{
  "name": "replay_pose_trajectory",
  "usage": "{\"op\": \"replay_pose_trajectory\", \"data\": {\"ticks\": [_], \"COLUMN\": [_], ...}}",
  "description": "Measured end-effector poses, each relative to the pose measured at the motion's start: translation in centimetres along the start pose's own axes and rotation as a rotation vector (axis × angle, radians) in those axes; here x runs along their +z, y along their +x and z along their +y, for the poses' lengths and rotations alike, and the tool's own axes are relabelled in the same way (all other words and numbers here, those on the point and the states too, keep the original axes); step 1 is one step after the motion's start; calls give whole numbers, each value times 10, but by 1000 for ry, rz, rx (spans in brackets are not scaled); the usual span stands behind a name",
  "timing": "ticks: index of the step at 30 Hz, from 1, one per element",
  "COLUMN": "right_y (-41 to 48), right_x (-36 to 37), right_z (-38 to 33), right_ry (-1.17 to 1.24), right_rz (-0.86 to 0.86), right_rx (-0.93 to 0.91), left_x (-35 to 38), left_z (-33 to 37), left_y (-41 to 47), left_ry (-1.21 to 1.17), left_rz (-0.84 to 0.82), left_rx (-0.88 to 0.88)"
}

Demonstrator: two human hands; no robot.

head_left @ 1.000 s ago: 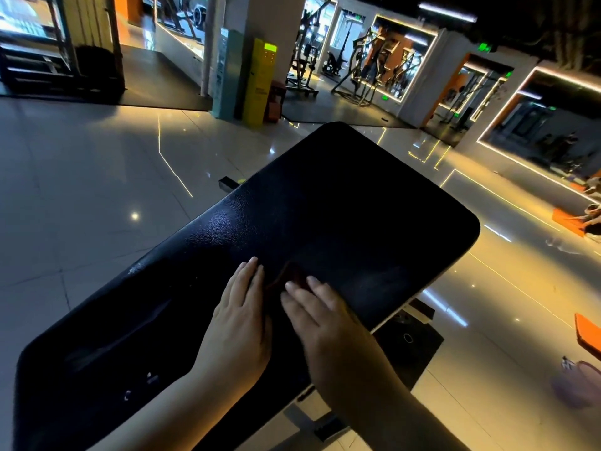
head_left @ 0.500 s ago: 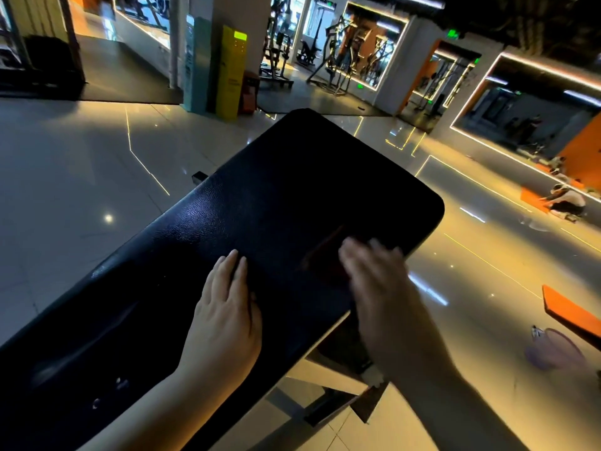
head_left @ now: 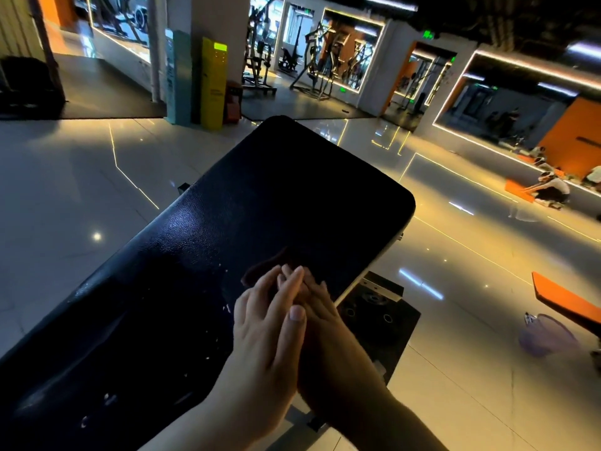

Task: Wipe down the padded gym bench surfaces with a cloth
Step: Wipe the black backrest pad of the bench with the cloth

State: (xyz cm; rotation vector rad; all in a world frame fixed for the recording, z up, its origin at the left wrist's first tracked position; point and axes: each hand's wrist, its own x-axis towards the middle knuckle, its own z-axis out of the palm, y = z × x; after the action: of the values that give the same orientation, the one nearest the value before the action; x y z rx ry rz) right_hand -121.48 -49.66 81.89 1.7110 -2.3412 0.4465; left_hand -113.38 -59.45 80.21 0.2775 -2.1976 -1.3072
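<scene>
The person has both hands stacked near the right edge of the black bench pad (head_left: 292,196). The left hand (head_left: 270,323) lies flat on top of the right hand (head_left: 335,340), with fingers straight rather than curled. As far as I can see, the right hand is flat too, pressing a dark cloth (head_left: 266,266) that shows only as a crumpled patch beyond the fingertips. The risk I see is at that right edge: a stroke angled right could carry the cloth off the padding toward the metal base plate (head_left: 387,323) below. Since neither hand actually grips the cloth, it could also bunch up or slide out from under the fingers. Pale specks (head_left: 224,309) dot the pad just left of the hands, perhaps moisture, so the pad there may be slick. The open room lies far and left, where the pad runs broad and bare to its rounded far end.
</scene>
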Motion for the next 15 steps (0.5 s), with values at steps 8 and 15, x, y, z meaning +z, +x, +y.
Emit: {"op": "replay_pose_trajectory", "data": {"ticks": [8, 15], "right_y": [-7, 14], "right_x": [-34, -30], "right_z": [57, 82], "right_ry": [116, 117], "right_rz": [489, 339], "right_rx": [249, 342], "left_x": [25, 18], "left_z": [-5, -32], "left_y": [60, 41], "left_ry": [496, 670], "left_rz": [-13, -84], "left_rx": [-21, 326]}}
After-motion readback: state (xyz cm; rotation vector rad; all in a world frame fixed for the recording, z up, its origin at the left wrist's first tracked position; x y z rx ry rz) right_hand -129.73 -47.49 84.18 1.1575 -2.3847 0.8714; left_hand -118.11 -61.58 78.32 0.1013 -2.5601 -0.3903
